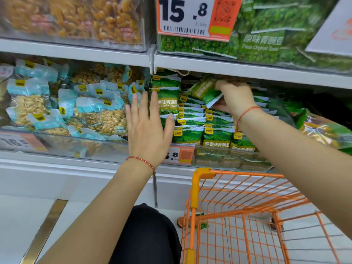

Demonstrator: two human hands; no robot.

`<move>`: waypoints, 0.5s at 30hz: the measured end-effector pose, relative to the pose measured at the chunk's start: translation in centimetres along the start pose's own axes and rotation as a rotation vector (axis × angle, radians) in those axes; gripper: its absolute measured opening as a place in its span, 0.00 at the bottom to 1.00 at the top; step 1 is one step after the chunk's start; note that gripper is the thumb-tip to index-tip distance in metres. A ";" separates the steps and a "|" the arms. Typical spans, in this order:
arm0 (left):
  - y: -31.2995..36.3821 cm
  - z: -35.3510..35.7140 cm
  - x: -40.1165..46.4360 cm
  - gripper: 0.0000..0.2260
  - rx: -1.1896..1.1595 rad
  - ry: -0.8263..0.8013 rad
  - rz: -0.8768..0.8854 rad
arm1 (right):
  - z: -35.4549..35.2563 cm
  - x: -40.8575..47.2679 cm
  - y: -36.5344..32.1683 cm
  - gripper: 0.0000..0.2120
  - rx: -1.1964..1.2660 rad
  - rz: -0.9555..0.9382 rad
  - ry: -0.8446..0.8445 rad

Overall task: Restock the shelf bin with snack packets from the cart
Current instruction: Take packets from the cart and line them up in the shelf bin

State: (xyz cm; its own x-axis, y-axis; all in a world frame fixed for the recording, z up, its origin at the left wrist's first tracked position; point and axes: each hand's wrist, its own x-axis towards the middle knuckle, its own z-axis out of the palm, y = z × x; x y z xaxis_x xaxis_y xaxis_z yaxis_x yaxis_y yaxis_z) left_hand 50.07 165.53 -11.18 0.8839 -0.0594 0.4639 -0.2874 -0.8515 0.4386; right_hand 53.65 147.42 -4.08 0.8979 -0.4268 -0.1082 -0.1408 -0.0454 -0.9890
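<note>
Snack packets in green wrappers fill the clear-fronted shelf bin on the middle shelf, stacked in leaning rows with their yellow tags showing. The person's right hand reaches in under the upper shelf, fingers curled round one green packet, which it holds tilted above the rows. The left hand is spread flat, fingers straight and apart, with its fingertips against an upright packet at the bin's left end, close to the divider. Each wrist carries a thin red string bracelet.

To the left, a neighbouring bin holds pale blue packets of nuts heaped loosely. A price tag hangs on the front of the green bin, partly hidden behind the left hand. On the shelf above, a large price card reading 15.8 stands before more green pea packets.

Below the right arm stands an orange wire cart, pulled up close to the shelf base; through its mesh a small green packet shows near the bottom.
</note>
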 end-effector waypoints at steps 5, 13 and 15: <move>4.5 -3.7 -0.7 0.16 -0.547 -0.085 -0.047 | -3.9 -5.7 -0.2 0.07 -0.287 -0.037 -0.396; 6.1 -5.1 -0.3 0.11 -1.192 -0.501 -0.473 | -5.4 -7.9 0.1 0.10 -0.126 -0.005 -0.454; 6.5 -4.9 -0.8 0.11 -1.324 -0.468 -0.545 | -5.3 -8.5 0.8 0.08 -0.101 0.064 -0.505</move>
State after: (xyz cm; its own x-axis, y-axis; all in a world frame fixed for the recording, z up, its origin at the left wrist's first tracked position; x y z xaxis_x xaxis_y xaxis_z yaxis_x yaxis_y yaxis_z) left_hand 45.71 162.60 -4.92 0.9502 -0.2736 -0.1493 0.2162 0.2335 0.9480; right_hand 43.72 146.25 -3.47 0.9720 0.0563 -0.2283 -0.2195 -0.1308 -0.9668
